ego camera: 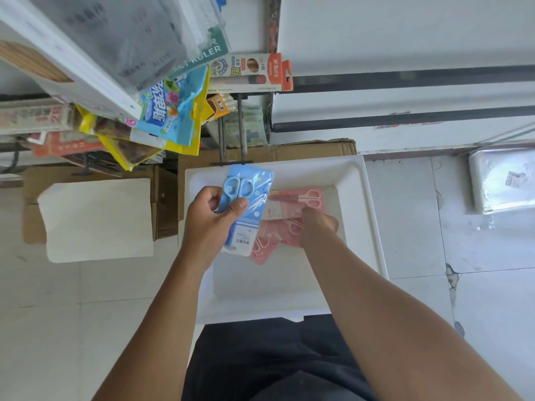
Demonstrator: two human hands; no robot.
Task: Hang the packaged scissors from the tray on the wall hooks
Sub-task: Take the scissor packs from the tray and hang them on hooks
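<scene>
Scissors in a blue pack (247, 209) are sitting clamped in my left hand (212, 219) at frame centre, above the white tray (362, 215). My right hand (317, 227) is pressing on pink packs (292, 209) lying in it; I cannot tell its grip.

Both bare forearms reach forward and down from the bottom of the view, the left one from lower left, the right one from lower right, converging toward the middle. The left hand (208, 218) is raised, palm turned inward, thumb pressed across the front of a blue pack (246, 209) with the curled fingers behind it. The right hand (317, 227) sits lower and further forward, knuckles up, fingers bent downward onto a pink pack (289, 224); its fingertips are hidden.
</scene>
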